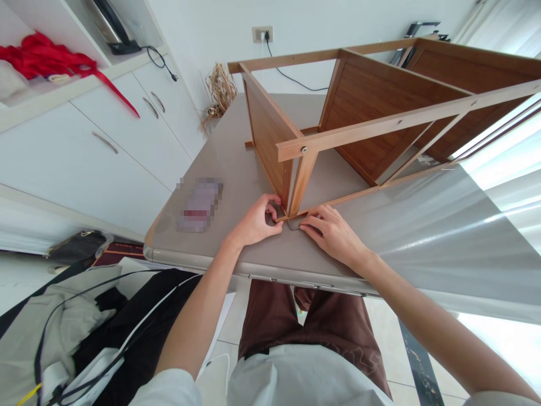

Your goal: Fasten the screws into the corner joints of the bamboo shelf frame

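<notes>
Nearest, brown trousers (270,321) show below the edge of a grey bench (406,231), with light and black cloth (80,304) and loose cables heaped to the left. Just inside the bench's near edge, the person's left hand (256,221) curls its thumb and fingers around the end of a rail at the near bottom corner of a wooden shelf rack (380,96). The right hand (333,234), beside that corner, pinches a thin bent metal hex key (293,227) between thumb and fingers, its other end at the rail. The rack lies on its side across the bench, its panels standing up and stretching away to the right. A blurred flat item (198,206) lies left of the left hand. Farther off are dried stalks (220,93), a red ribbon (42,59) on white cabinets (135,132), an electric kettle (112,28) and a wall socket (262,34).
</notes>
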The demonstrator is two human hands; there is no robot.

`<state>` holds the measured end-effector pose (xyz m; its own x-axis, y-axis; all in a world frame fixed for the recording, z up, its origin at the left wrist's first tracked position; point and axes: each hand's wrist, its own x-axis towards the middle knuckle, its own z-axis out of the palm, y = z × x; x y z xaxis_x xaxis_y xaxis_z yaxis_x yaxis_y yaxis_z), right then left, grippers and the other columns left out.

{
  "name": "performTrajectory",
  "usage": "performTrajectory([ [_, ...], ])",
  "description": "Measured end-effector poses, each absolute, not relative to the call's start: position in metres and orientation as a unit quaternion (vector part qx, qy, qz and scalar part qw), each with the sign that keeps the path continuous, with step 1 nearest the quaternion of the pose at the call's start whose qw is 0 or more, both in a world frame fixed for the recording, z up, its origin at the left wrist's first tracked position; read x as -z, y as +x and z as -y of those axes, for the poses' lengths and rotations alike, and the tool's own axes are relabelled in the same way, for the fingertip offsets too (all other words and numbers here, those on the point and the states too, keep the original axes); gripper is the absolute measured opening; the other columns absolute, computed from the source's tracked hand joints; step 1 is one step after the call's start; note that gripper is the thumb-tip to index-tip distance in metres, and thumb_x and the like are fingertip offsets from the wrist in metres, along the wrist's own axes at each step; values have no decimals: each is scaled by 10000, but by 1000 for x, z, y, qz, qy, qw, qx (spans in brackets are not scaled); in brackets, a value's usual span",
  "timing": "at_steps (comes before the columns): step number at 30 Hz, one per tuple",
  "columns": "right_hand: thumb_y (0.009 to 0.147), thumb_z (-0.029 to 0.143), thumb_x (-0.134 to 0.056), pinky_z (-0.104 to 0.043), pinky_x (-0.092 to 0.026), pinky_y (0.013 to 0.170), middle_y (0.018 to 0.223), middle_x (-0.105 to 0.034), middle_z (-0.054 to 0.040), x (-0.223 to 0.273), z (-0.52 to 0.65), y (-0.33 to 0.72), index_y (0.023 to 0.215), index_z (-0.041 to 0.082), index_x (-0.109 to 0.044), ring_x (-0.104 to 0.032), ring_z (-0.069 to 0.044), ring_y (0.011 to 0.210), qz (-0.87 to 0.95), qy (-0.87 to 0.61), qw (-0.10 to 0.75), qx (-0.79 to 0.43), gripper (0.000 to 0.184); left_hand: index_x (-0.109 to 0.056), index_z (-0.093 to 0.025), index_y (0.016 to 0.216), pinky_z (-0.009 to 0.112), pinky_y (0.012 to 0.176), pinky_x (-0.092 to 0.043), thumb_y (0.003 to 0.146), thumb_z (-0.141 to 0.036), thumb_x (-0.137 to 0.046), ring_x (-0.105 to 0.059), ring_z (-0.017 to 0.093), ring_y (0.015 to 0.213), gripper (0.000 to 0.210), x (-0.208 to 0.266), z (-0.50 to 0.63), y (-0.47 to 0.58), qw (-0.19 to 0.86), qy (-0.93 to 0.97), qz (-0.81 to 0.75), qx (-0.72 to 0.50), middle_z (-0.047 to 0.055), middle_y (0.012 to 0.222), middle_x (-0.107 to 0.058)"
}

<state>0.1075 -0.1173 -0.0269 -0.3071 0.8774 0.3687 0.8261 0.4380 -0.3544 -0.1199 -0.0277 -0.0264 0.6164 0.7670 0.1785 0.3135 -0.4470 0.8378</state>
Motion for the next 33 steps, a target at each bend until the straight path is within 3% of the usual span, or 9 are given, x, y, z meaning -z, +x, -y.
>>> performTrajectory([
  [14, 1006, 206, -381, -365, -460, 828, 913, -598, -75, 10, 126, 99, 990, 213, -594, -545, -221, 911, 829, -495, 246, -84, 213, -472, -207, 1160, 301, 832, -485, 723, -167, -694, -581, 131, 741, 492, 25, 28, -119, 405, 803, -337, -279, -36, 778, -546],
  [33, 1009, 172, -329, -399, -469, 848, 930, -546, -91, 22, 120, 90, 999, 201, -580, -475, -238, 913, 835, -482, 260, -46, 253, -462, -209, 1155, 295, 813, -477, 720, -159, -690, -575, 132, 741, 494, 28, 26, -120, 411, 800, -332, -284, -38, 774, -543],
])
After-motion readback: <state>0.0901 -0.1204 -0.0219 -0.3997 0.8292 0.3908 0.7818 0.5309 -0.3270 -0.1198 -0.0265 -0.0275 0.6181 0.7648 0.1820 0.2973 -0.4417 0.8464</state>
